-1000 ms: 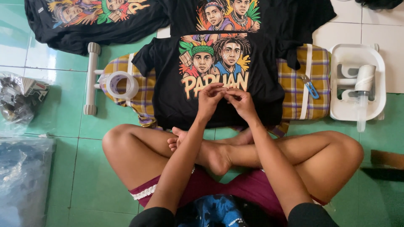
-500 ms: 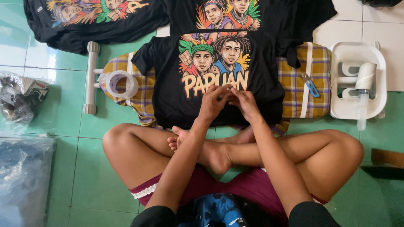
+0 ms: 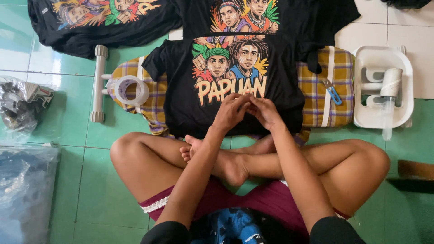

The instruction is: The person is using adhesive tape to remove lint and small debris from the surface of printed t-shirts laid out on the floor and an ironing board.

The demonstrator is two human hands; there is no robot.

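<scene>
Both hands meet on the black shirt (image 3: 190, 101) that lies flat on the checked pad (image 3: 337, 90). The left hand (image 3: 230, 113) and right hand (image 3: 266, 113) pinch the cloth, fingers (image 3: 244, 97) together. Tape roll (image 3: 131, 90) sits nearby.

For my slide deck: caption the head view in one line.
Seated cross-legged, a person presses left hand and right hand together on a black printed T-shirt laid over a plaid ironing board.

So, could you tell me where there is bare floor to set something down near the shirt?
Bare green tiles lie between the tape roll and crumpled plastic. It is crowded where both hands meet on the black shirt, and at the white tray.
</scene>
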